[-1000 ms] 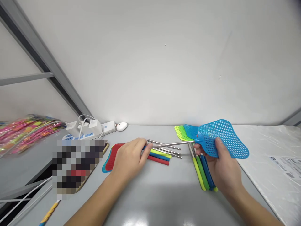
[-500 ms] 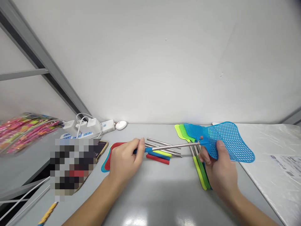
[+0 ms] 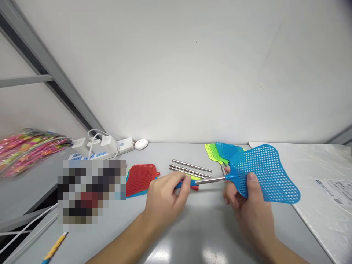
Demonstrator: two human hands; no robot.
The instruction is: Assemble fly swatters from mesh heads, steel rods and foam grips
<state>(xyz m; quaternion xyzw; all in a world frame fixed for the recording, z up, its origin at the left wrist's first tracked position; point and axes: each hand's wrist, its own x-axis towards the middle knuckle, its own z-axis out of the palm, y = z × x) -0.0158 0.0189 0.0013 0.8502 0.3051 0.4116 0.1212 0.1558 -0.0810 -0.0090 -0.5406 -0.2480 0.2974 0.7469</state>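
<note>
Between my hands is a blue fly swatter (image 3: 271,172) with a metal shaft, held off the table and nearly level. My left hand (image 3: 165,194) is closed round its blue handle, most of which the fingers hide. My right hand (image 3: 254,212) pinches the lower edge of the mesh head, thumb in front and fingers behind. Just beyond the left hand lie several loose metal rods (image 3: 192,165) and coloured handle tubes, partly covered. To its left is a stack of loose swatter heads, a red head (image 3: 141,178) on top. Behind the right hand lie several green and blue swatters (image 3: 216,152).
A power strip (image 3: 125,145) with white chargers and a white mouse-like object (image 3: 141,144) stand at the back left. A blurred-out area covers things at left. Colourful plastic-wrapped packs (image 3: 35,150) lie far left. White plastic sheeting (image 3: 316,161) covers the right side.
My left hand has moved right toward the swatter head, and the bare metal shaft between handle and head is shorter. The red head is now uncovered. My right hand has shifted slightly down.
</note>
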